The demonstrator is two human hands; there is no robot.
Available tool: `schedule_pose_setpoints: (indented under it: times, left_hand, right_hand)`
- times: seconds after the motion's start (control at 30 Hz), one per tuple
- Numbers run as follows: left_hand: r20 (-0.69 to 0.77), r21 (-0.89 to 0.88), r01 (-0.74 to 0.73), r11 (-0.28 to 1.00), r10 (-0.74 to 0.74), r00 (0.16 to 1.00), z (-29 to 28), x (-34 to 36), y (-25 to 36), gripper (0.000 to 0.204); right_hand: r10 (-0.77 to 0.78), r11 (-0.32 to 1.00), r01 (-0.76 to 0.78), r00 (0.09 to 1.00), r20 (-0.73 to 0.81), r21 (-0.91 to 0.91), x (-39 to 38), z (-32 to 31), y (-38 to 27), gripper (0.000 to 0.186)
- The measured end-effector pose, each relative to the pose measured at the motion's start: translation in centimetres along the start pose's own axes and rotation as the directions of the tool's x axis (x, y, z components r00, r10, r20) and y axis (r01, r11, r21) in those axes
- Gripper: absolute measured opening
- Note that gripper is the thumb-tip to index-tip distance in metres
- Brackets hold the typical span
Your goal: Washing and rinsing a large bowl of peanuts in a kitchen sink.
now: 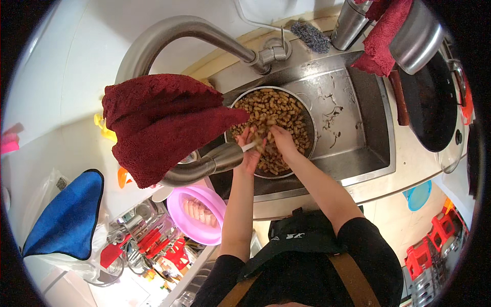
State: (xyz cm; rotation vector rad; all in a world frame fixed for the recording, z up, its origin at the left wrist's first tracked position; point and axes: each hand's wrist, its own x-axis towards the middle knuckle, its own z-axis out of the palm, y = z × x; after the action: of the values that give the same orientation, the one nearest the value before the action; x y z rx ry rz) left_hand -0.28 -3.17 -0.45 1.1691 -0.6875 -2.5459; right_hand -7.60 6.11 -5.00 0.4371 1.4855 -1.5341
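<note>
Unshelled peanuts (279, 105) fill a round metal pot (313, 125) standing in the left part of the steel sink. Inside the pot, my left hand (249, 153) and my right hand (283, 142) come close together with curled fingers. Several peanuts are caught between them, blurred by motion. Water runs from the faucet spout (228, 156) onto my left hand. Some fingertips are hidden among the peanuts and the water.
A dark red towel (163, 123) drapes over the arched faucet, left of the pot. The sink basin (332, 89) holds dark debris on its right side. A pink basin (197, 194) with pale food stands below left. A dark wok (429, 102) sits at the right.
</note>
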Motion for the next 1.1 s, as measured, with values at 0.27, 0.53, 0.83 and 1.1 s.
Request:
schedule_pose_setpoints:
  times: [0.27,0.53,0.83,1.1]
  left_hand:
    - [0.036,0.069,0.026,0.997,-0.028,0.999,1.6,-0.4,0.0,0.043]
    - [0.034,0.176,0.068,0.982,-0.075,0.997,2.6,-0.7,0.0,0.053]
    - [0.043,0.655,-0.141,0.742,0.150,0.988,1.5,-1.7,-1.2,0.034]
    - [0.161,0.909,-0.242,0.340,0.249,0.955,1.3,-2.3,-1.5,0.022]
  right_hand:
    - [-0.761,0.467,0.717,0.624,0.178,-0.517,-6.3,-0.9,-2.2,0.017]
    - [-0.566,0.623,0.620,0.778,0.272,-0.476,-4.2,-1.4,-1.2,0.019]
    - [-0.264,0.959,0.237,0.946,0.187,0.157,-2.8,-1.7,-0.5,0.018]
    - [-0.397,0.909,0.412,0.902,0.170,-0.060,-2.0,-2.0,1.4,0.011]
